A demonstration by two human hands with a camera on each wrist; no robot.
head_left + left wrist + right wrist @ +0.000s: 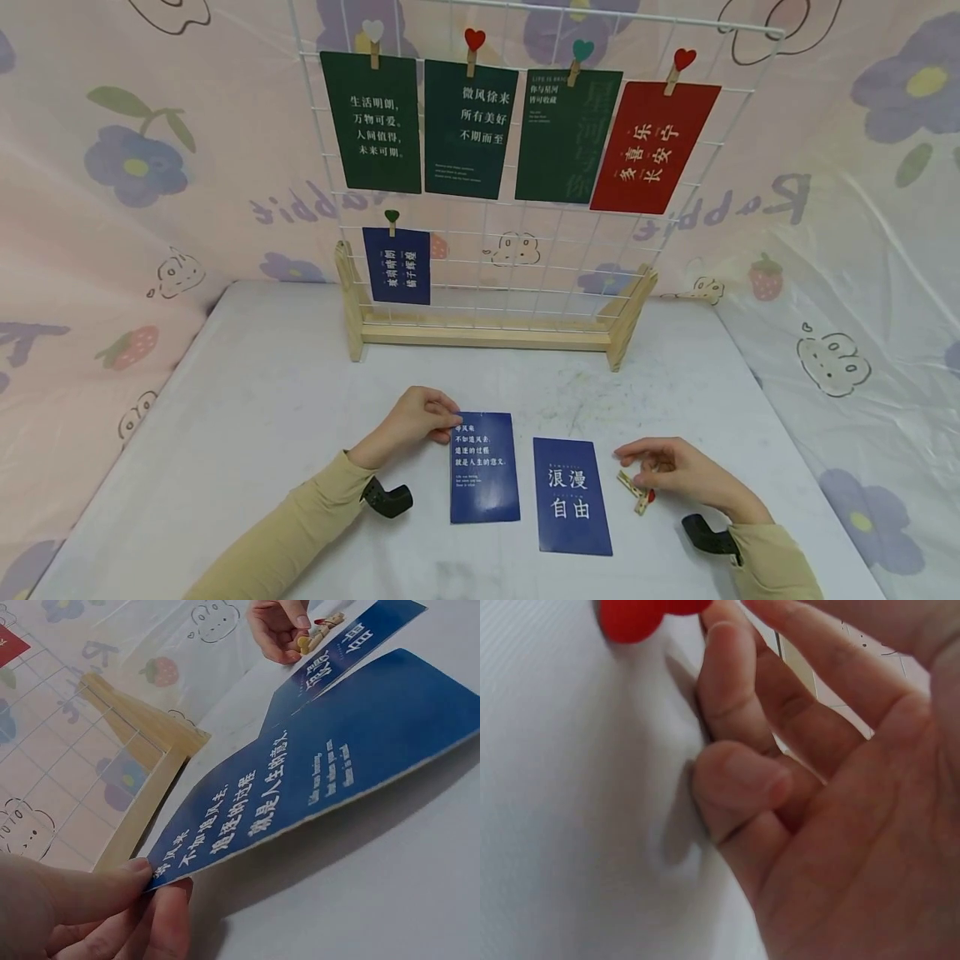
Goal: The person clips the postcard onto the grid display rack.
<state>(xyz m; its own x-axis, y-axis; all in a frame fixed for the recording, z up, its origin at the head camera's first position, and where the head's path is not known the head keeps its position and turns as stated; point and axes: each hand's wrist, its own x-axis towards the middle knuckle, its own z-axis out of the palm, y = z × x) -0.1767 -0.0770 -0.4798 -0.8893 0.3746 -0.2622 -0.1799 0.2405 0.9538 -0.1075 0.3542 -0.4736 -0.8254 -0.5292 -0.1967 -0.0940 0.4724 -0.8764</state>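
Note:
My left hand (418, 415) pinches the upper left corner of a blue postcard (484, 492) with white lettering. In the left wrist view that postcard (375, 742) is tilted, its near edge raised off the white cloth. Beside it to the right lies a second blue postcard (573, 533), flat on the table. My right hand (686, 477) hovers low over small wooden clothespins (642, 503), its fingers loosely bent. A red heart (634, 616) on a clothespin shows at the top of the right wrist view, beyond the fingertips; no clothespin is visibly held.
A white wire grid (517, 242) on a wooden stand (487, 337) rises at the back. Clothespins with hearts hold three green postcards (468, 175), one red postcard (652, 187) and a small blue card (378, 287) on it. White cloth (262, 400) covers the table.

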